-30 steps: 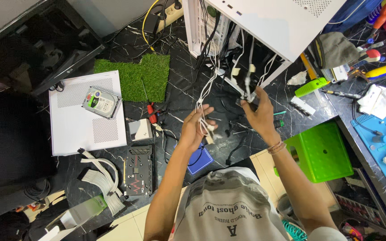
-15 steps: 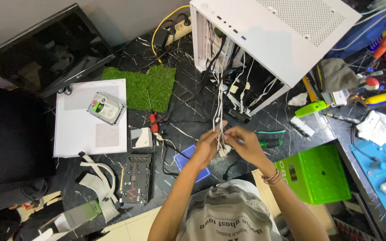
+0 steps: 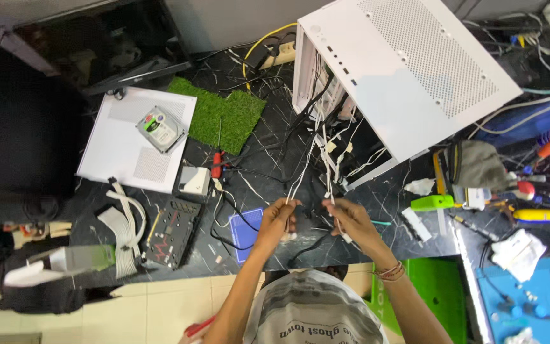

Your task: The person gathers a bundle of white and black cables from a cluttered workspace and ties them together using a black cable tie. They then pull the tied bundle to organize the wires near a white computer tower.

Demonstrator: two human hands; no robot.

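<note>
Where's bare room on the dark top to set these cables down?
Barest: dark top between grass mat and white case, though thin wires cross it; also right of the right hand, before the green tool. Crowded: between left hand and circuit board, and the far-right tool clutter.

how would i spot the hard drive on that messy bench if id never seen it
Find the big white computer case at the top right, then look far left to the flat white panel lying on the dark table beside a patch of green fake grass. The hard drive lies on that panel: the only small silver metal box there, turned askew.
</note>
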